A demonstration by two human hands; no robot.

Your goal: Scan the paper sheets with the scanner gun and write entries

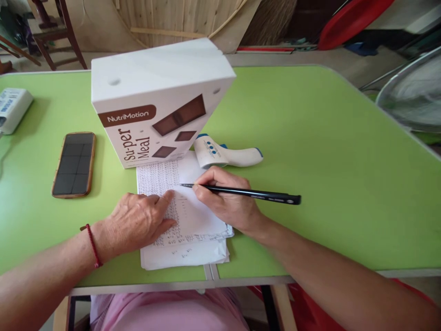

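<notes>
My right hand [230, 202] grips a black pen [262, 194] between thumb and fingers, its tip at the writing on a sheet of paper [200, 216]. Rows of small handwritten marks fill the sheet's left part, while its right part is mostly blank. My left hand [139, 218] lies on the sheet's left side, index finger and thumb stretched out and apart, holding nothing. More sheets stick out beneath the top one. Just beyond the paper stands a white NutriMotion box [161, 105], touching or covering its far edge. A white and blue handheld thermometer [227, 154] lies beyond my right hand.
A phone [73, 164] in an orange-brown case lies left of the box on the green table [330, 174]. At the far left sits a white power strip [14, 109] with a cable. Behind the table are a wooden chair [57, 32] and a red round object [354, 20].
</notes>
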